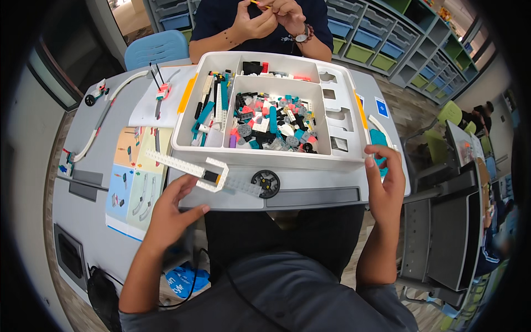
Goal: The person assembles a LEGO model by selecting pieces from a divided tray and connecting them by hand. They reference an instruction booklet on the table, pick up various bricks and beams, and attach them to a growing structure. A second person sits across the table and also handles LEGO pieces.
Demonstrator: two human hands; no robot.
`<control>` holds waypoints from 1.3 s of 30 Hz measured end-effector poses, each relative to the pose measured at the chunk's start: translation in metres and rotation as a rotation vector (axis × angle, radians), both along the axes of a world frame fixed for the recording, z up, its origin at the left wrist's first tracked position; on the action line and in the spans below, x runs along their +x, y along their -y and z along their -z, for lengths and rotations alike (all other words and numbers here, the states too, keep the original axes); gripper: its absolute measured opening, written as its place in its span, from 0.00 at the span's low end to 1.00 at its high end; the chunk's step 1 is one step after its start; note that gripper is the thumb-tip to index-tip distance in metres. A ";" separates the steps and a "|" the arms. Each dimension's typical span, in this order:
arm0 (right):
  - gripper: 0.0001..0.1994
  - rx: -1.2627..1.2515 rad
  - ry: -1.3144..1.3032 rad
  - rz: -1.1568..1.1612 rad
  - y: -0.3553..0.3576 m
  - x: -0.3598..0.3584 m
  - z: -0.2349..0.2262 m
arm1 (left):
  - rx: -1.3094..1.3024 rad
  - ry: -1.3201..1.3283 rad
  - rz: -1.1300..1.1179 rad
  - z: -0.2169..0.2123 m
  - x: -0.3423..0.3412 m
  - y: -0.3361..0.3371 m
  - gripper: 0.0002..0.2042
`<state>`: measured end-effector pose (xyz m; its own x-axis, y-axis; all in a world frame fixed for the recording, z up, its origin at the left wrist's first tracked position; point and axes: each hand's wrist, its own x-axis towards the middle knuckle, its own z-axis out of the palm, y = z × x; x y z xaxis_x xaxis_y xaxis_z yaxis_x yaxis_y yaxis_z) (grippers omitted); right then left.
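My left hand (171, 213) is beside a white toy-brick assembly (182, 166), a long studded beam ending in an angular frame. Its fingertips meet the beam's underside, while the thumb stretches away from it, so the hand looks open. A black wheel (266, 183) on a translucent grey studded strip (243, 185) adjoins the frame. At the near right corner of a white sorting box (265, 160) is my right hand (385, 185), fingers curved and apart from the thumb, with nothing visible between them. Loose bricks (276, 122) in several colours fill the box's compartments.
An open picture booklet (135, 182) lies left of the box. Curved white track (91, 133) and a small wheeled build (96, 94) are farther left. Across the table a person's hands (265, 19) hold a small yellow piece. A blue chair (156, 50) stands at the far left.
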<state>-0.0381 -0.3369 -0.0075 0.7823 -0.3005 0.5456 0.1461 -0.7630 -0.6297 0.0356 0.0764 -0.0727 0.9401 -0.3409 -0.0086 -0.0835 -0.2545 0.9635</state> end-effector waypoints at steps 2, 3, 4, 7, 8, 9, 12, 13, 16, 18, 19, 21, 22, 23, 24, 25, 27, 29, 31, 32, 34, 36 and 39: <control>0.08 -0.012 -0.003 -0.054 0.003 0.018 -0.005 | 0.035 0.077 -0.158 -0.004 -0.016 0.007 0.24; 0.08 -0.024 -0.021 -0.097 0.003 0.029 -0.008 | 0.108 0.091 -0.150 -0.005 -0.026 0.002 0.21; 0.08 -0.049 -0.040 -0.124 0.004 0.036 -0.013 | 0.168 0.104 -0.126 -0.003 -0.032 -0.002 0.18; 0.09 -0.101 -0.104 -0.203 0.009 0.065 -0.018 | 0.199 -0.008 0.191 -0.032 -0.036 0.017 0.04; 0.09 -0.139 -0.136 -0.231 0.009 0.075 -0.021 | 0.127 -0.088 0.370 -0.036 -0.035 0.025 0.02; 0.09 -0.174 -0.168 -0.267 0.008 0.086 -0.024 | 0.134 -0.186 0.536 -0.037 -0.031 0.035 0.03; 0.08 -0.337 -0.316 -0.340 0.008 0.119 -0.033 | 0.223 -0.336 0.921 -0.026 -0.022 0.059 0.07; 0.07 -0.375 -0.387 -0.354 0.007 0.131 -0.034 | 0.312 -0.286 0.970 -0.008 -0.020 0.063 0.09; 0.08 -0.560 -0.472 -0.340 -0.006 0.174 -0.018 | 0.516 -0.156 1.018 0.031 -0.018 0.065 0.13; 0.09 -0.695 -0.596 -0.284 -0.026 0.196 -0.007 | 0.608 -0.107 1.023 0.046 -0.015 0.064 0.14; 0.10 -0.764 -0.659 -0.263 -0.033 0.203 0.001 | 0.646 -0.101 1.023 0.052 -0.015 0.063 0.15; 0.12 -0.869 -0.588 -0.261 -0.033 0.209 0.022 | 0.659 -0.069 1.012 0.057 -0.016 0.061 0.15; 0.12 -0.919 -0.547 -0.275 -0.036 0.209 0.031 | 0.639 -0.047 0.997 0.057 -0.015 0.061 0.15; 0.12 -0.935 -0.562 -0.251 -0.038 0.207 0.035 | 0.619 -0.025 0.979 0.058 -0.016 0.060 0.15; 0.12 -0.959 -0.570 -0.226 -0.038 0.206 0.033 | 0.627 0.042 0.985 0.061 -0.019 0.057 0.15; 0.11 -0.985 -0.572 -0.205 -0.036 0.207 0.032 | 0.634 0.076 1.000 0.065 -0.023 0.055 0.16; 0.10 -0.890 -0.448 -0.235 -0.027 0.199 0.027 | 0.649 0.154 1.035 0.073 -0.029 0.054 0.16; 0.11 -0.653 -0.478 -0.244 -0.033 0.192 0.008 | 0.666 0.134 1.047 0.071 -0.030 0.053 0.16; 0.11 -0.428 -0.477 -0.242 -0.047 0.177 -0.010 | 0.675 0.151 1.038 0.068 -0.030 0.051 0.17; 0.10 -0.322 -0.458 -0.246 -0.057 0.167 -0.016 | 0.684 0.147 1.031 0.066 -0.030 0.050 0.17; 0.10 -0.115 -0.441 -0.315 -0.075 0.147 -0.028 | 0.706 0.144 1.016 0.062 -0.031 0.048 0.17; 0.11 0.089 -0.446 -0.432 -0.089 0.127 -0.038 | 0.657 0.129 1.032 0.061 -0.030 0.049 0.17; 0.08 0.190 -0.290 -0.544 -0.103 0.105 -0.033 | 0.588 0.089 1.053 0.056 -0.027 0.053 0.18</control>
